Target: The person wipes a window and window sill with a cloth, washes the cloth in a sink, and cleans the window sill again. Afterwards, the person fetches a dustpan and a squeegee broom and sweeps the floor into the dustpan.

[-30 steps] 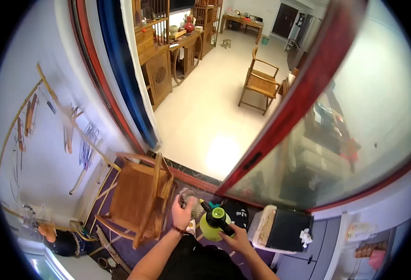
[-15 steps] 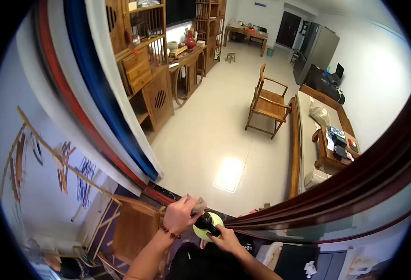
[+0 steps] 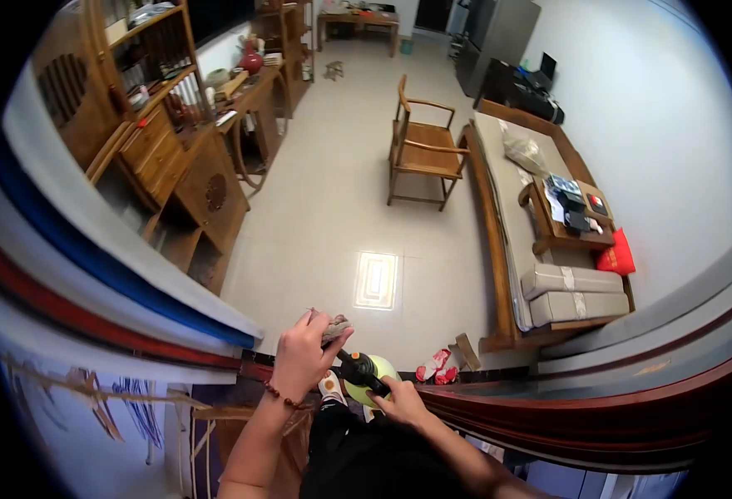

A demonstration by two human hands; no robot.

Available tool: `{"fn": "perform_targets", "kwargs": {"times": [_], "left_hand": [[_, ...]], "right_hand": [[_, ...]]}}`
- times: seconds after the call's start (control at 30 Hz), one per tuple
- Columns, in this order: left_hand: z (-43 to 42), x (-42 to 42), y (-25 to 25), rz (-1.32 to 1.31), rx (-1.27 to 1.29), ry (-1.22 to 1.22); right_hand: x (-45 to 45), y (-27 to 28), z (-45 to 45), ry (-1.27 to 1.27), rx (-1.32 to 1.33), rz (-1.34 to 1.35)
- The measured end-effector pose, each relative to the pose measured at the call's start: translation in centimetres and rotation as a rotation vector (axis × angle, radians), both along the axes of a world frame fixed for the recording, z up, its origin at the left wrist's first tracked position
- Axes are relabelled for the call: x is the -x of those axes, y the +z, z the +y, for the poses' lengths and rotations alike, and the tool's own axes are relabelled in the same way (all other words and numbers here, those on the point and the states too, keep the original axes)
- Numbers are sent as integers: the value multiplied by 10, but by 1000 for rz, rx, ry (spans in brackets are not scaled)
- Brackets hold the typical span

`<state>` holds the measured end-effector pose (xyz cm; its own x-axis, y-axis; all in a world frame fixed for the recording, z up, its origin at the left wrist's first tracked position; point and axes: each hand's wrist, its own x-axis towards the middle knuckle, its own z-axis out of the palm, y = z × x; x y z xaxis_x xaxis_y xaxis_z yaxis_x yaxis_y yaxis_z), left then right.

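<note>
My left hand (image 3: 302, 353), with a beaded bracelet (image 3: 286, 399) at the wrist, is closed round a greyish, crumpled object (image 3: 335, 330), perhaps a cloth. Its fingers hide part of the object. My right hand (image 3: 403, 401) grips the black handle of a yellow-green spray bottle (image 3: 380, 366). The bottle's dark nozzle lies just below and right of my left hand. Both hands are in front of my body, above the door threshold.
A wooden armchair (image 3: 428, 150) stands ahead on the tiled floor (image 3: 316, 241). Wooden cabinets (image 3: 208, 191) line the left, and a cushioned wooden daybed (image 3: 499, 241) the right. Red-and-white items (image 3: 437, 368) lie by the door track (image 3: 549, 407). Another wooden chair (image 3: 225, 441) is at lower left.
The view has swung through the doorway into the room. My left hand has risen with the greyish object, now clearer in view. My right hand still holds the spray bottle.
</note>
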<state>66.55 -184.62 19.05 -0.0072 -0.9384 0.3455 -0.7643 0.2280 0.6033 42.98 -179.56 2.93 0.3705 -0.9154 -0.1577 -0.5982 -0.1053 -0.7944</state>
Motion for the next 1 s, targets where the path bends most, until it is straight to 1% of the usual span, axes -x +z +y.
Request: {"fn": "perform_targets", "kwargs": {"times": [0.07,0.13,0.2,0.23,0.27,0.37,0.43,0.47,0.53,0.6,0.63,0.67,0.7,0.77,0.8,0.83,0.87,0.9,0.93,0.97,1.0], "left_hand": [[-32,-11,-10,41,-39,-61],[-55,-22,-22,52,-19,-88],[-78,-35,-36,62,-55,-152],[-93,-43,-55,38,12,-213],[-104,-51,-69,39,15,-220],[-139,-67,-73,12,-58,-233],[-162,-80,-84,-29,-95,-252],[-174,-84,-95,-68,-133,-269],[-192,-89,-123,-30,-154,-278],[-209,-89,-147,-52,-246,-289],[-216,-89,-158,-23,-271,-297],[-229,-90,-178,-27,-279,-296],[-238,-91,-201,-81,-344,-295],[-273,-96,-224,-193,-439,-286],[-292,-101,-225,-199,-459,-282],[-311,-108,-215,-124,-450,-286],[-347,-113,-205,-55,-412,-291],[-374,-111,-172,-62,-369,-274],[-396,-116,-175,-75,-386,-278],[-422,-126,-186,-17,-265,-216],[-447,-132,-182,13,-202,-188]], "right_hand": [[-17,11,-21,-60,-106,42],[-30,10,-37,-94,-103,64],[-47,6,-52,-127,-104,71],[-55,3,-61,-149,-73,62],[-62,3,-68,-170,-48,53],[-85,12,-97,-192,-71,87],[-97,11,-121,-202,-71,103],[-99,3,-131,-187,-42,88],[-108,-2,-151,-178,-26,66],[-119,-4,-177,-192,-85,73],[-122,-9,-190,-190,-97,68],[-124,-15,-209,-184,-108,85],[-127,-20,-221,-178,-132,101],[-134,-40,-264,-173,-111,72],[-135,-47,-282,-162,-94,57],[-141,-40,-303,-153,-168,36],[-146,-33,-343,-147,-212,12],[-147,-35,-370,-148,-154,-56],[-146,-45,-396,-145,-244,-42],[-145,-51,-415,-177,-190,-94],[-142,-57,-437,-209,-131,-140]]}}
